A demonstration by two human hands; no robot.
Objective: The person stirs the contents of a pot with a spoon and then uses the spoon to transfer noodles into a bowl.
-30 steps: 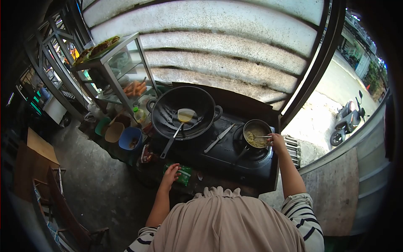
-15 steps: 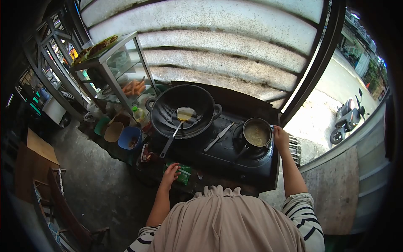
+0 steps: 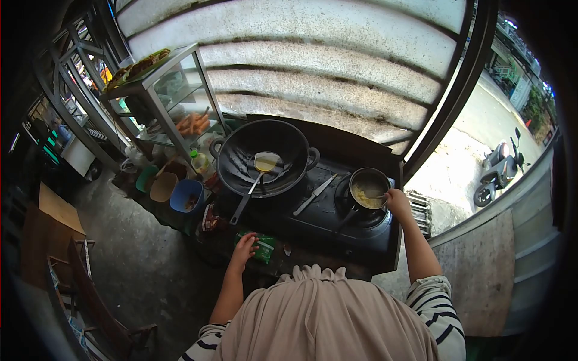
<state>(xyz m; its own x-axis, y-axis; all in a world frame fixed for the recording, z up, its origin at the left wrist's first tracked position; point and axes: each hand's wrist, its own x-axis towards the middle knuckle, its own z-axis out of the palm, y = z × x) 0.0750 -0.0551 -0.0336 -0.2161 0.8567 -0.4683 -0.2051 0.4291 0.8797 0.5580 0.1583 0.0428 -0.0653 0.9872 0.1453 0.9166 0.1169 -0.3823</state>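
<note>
My right hand [image 3: 397,203] is closed on the handle of a thin metal utensil [image 3: 382,197] at the right rim of a small dark pot [image 3: 355,178]. The utensil's far end dips into pale yellowish food [image 3: 366,197], so its shape is hidden. The pot sits on the right burner of a black stove [image 3: 325,220], its handle pointing toward me. My left hand [image 3: 243,249] hovers beside a green packet [image 3: 262,248] at the stove's front, fingers loosely bent and apart, seemingly holding nothing.
A large wok [image 3: 232,153] with a ladle [image 3: 247,198] in it covers the left burner. A knife [image 3: 315,195] lies between the burners. Bowls, including a blue one [image 3: 178,198], and a bottle [image 3: 200,161] stand left, below a glass display case [image 3: 174,102].
My right hand has moved slightly left and down over the pot's rim, with the utensil. The food in the pot looks shifted and yellower. My left hand stays about still.
</note>
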